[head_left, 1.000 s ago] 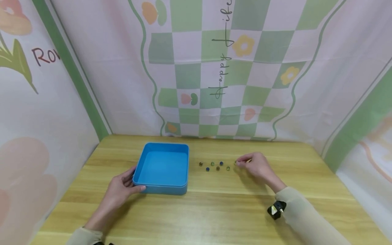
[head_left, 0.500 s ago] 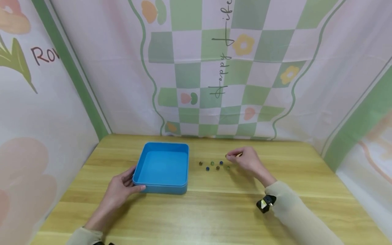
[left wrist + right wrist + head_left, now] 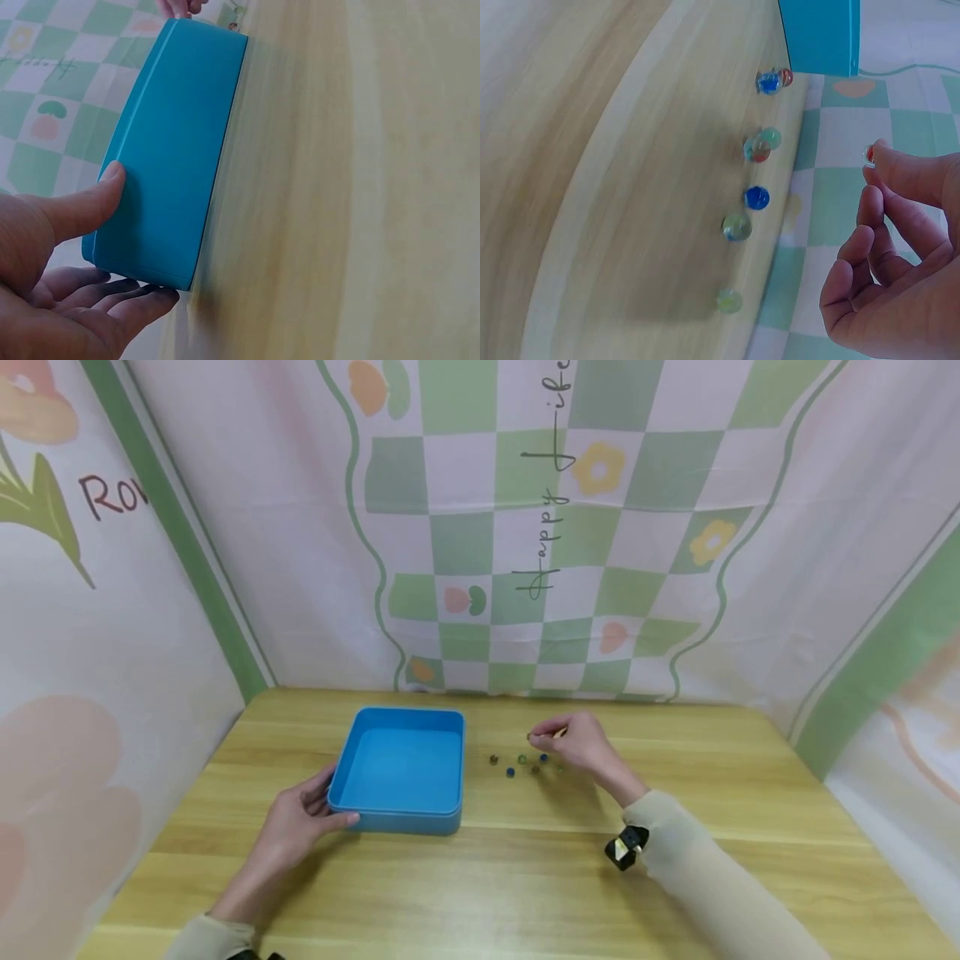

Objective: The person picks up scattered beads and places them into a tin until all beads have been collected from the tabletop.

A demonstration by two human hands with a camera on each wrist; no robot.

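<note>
"Happy Life" script [image 3: 546, 493] on backdrop above marble-pinching right hand [image 3: 579, 745]

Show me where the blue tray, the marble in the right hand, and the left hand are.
blue tray [image 3: 397, 768], head view, bare inside floor.
marble [image 3: 869, 154], right wrist view, its edge showing at the fingertips.
left hand [image 3: 296, 822], head view, back of the hand.
</note>
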